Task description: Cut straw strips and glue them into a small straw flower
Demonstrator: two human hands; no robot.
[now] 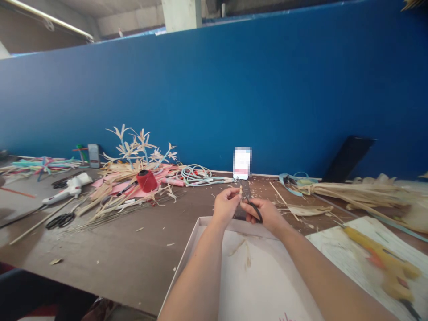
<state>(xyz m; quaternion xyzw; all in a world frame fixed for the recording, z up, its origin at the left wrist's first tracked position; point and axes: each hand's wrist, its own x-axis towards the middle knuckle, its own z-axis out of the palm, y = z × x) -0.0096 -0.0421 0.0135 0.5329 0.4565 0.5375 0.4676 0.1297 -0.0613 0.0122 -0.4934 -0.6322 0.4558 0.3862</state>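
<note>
Between the fingertips of my left hand [227, 206] is a small pale strip of what looks like dried husk [240, 190], held upright. My right hand [266, 215] grips black-handled scissors [257, 211], whose blades point up and away beside the strip. Whether the blades touch it I cannot tell. Both hands are close together over the far edge of a shallow white box [264, 272], where a few thin dried fibres [247, 254] lie. Pale scraps are scattered on the brown table beyond my hands.
A lit phone [242, 164] leans on the blue wall. Left are a red thread spool [147, 181], dried flower stems [129, 149], black scissors [60, 220] and a white glue gun [67, 189]. Right are a yellow glue gun [381, 256] on paper and husk bundles [361, 191].
</note>
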